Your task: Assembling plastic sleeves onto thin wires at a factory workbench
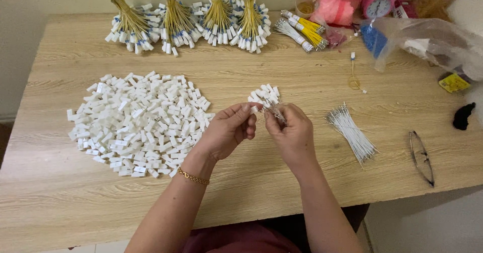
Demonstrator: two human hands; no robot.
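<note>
- While you hold your hands together over the middle of the counter (60,202), a broad heap of small white plastic pieces (138,123) lies just to the left of your left hand.
- Beyond that heap, at the far edge and well apart from your hands, four finished bundles of yellow wires with white ends (186,21) stand in a row.
- Your left hand (229,131), with a thin gold bracelet (192,176) at the wrist, has its fingers pinched narrowly on one white piece (254,109) at the fingertips.
- Your right hand (291,134) touches the left; it is closed around a small bunch of thin wires (275,113), whose white-capped ends (265,95) fan out just above both hands.
- Just to the right of your right hand, a loose sheaf of thin white wires (351,132) lies slantwise on the counter.
- Farther right rests a pair of glasses (421,157), folded.
- Up and to the right, well apart, sit a clear plastic bag (432,40) and a pink alarm clock (378,2).
</note>
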